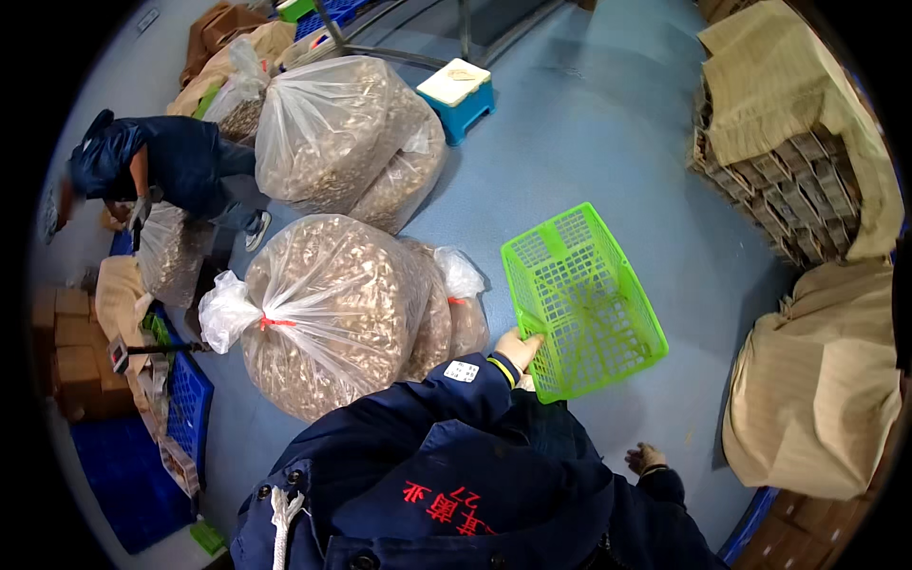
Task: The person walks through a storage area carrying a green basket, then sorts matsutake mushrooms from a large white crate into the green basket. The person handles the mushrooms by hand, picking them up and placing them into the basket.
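My left hand, in a pale glove, grips the near left rim of a bright green plastic basket. The basket has grid-like openwork walls and is tilted, its open side facing up toward me; nothing shows inside it. Low at my right side hangs my right hand, gloved with the fingertips bare, its fingers a little apart and holding nothing. Just left of the basket stands a big clear plastic sack of brownish dried pieces, its neck tied with red string. More such sacks press against its right side.
Further full sacks stand beyond. At left a co-worker in dark blue bends over another sack. A blue stool with a white top is at the back. Cloth-covered stacks line the right; blue pallets and cartons the left.
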The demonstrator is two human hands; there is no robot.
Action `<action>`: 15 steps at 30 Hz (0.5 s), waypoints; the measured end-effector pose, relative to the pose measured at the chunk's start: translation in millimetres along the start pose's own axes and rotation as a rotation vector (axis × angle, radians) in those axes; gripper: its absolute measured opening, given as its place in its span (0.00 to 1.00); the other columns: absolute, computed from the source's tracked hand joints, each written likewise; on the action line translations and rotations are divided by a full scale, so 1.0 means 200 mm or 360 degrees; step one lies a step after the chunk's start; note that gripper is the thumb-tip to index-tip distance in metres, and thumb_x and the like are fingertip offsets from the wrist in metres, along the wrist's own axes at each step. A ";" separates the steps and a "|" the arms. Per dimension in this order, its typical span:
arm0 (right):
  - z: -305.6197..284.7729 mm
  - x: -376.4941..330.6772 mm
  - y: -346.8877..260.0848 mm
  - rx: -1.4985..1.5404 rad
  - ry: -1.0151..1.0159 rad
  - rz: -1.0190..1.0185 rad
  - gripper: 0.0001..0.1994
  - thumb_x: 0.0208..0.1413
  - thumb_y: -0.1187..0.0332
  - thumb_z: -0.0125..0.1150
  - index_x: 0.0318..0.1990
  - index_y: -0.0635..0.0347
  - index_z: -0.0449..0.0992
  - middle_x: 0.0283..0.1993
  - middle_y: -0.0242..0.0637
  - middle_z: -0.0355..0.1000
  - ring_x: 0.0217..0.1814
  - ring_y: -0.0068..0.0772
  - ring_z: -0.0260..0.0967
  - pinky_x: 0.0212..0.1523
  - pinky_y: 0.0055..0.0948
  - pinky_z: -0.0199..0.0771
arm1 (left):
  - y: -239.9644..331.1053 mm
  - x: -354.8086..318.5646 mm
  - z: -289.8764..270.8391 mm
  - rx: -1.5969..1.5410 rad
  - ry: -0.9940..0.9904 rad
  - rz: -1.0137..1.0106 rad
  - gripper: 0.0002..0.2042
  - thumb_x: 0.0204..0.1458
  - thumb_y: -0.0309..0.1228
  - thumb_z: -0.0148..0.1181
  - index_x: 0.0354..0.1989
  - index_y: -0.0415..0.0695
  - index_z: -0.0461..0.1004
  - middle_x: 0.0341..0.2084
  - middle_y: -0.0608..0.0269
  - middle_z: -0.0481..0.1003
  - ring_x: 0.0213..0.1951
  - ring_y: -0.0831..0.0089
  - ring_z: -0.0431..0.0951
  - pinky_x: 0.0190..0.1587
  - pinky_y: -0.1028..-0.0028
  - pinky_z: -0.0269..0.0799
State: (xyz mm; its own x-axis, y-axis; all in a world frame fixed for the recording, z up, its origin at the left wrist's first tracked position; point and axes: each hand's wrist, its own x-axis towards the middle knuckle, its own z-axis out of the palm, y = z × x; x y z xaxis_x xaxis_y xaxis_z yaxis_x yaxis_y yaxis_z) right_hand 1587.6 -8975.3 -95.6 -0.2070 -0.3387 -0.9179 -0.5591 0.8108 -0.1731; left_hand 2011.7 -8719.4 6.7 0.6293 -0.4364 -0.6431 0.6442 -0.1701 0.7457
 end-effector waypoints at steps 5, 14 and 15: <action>0.59 -0.26 -1.33 -0.0416 -0.0123 -0.0715 0.17 0.59 0.62 0.47 0.54 0.52 0.68 0.47 0.48 0.73 0.46 0.49 0.73 0.45 0.45 0.72 | 0.31 0.36 -0.11 -0.0031 0.0372 0.0263 0.15 0.52 0.31 0.57 0.44 0.34 0.73 0.36 0.55 0.78 0.36 0.67 0.78 0.40 0.72 0.72; 1.24 -0.17 -2.25 -0.0696 -0.0650 -0.0459 0.18 0.61 0.60 0.44 0.55 0.59 0.63 0.51 0.53 0.70 0.47 0.54 0.71 0.44 0.49 0.72 | 1.02 1.29 -0.04 0.0107 0.0458 0.0104 0.15 0.51 0.28 0.57 0.45 0.34 0.73 0.36 0.55 0.77 0.36 0.67 0.78 0.40 0.70 0.73; 1.17 -0.10 -2.29 -0.0798 -0.0776 -0.0424 0.19 0.61 0.60 0.42 0.56 0.58 0.62 0.53 0.53 0.69 0.51 0.55 0.69 0.46 0.50 0.71 | 1.15 1.35 -0.03 0.0007 0.0388 0.0130 0.15 0.51 0.30 0.57 0.46 0.35 0.73 0.36 0.54 0.78 0.35 0.67 0.79 0.40 0.70 0.74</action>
State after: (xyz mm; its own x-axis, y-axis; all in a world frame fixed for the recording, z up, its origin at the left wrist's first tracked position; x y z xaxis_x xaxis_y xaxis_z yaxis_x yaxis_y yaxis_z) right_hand 2036.8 -9228.6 -81.0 0.3009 -0.1484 -0.9421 -0.8636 0.3767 -0.3351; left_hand 2333.0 -8871.9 3.4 0.7657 -0.2229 -0.6033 0.5853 -0.1474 0.7973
